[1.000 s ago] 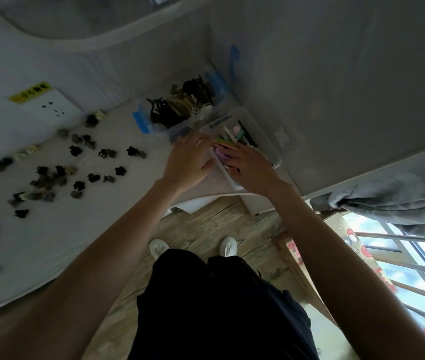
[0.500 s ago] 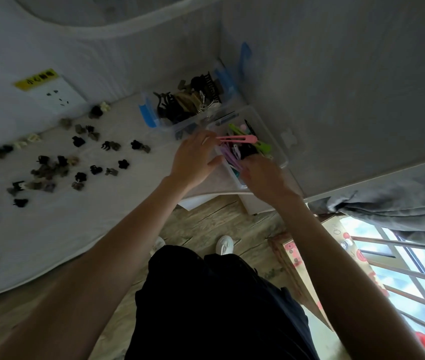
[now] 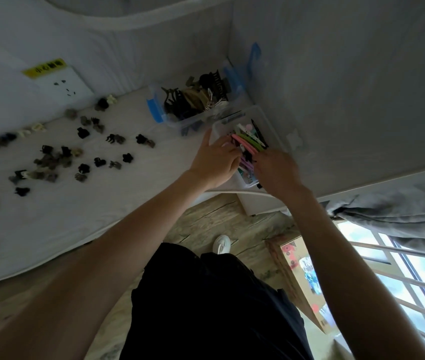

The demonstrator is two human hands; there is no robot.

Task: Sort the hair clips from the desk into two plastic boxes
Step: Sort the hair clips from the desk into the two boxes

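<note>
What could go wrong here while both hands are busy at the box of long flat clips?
The near box sits at the desk's corner by the edge, and both the left hand and right hand work in it; a push might tip it to the floor. The pink clip sticks up out of the pile and could snag or flick out.

Bare desk (image 3: 133,203) between small clips (image 3: 84,167) and edge.

Pink clip (image 3: 245,146) now lowered (into box).
</note>
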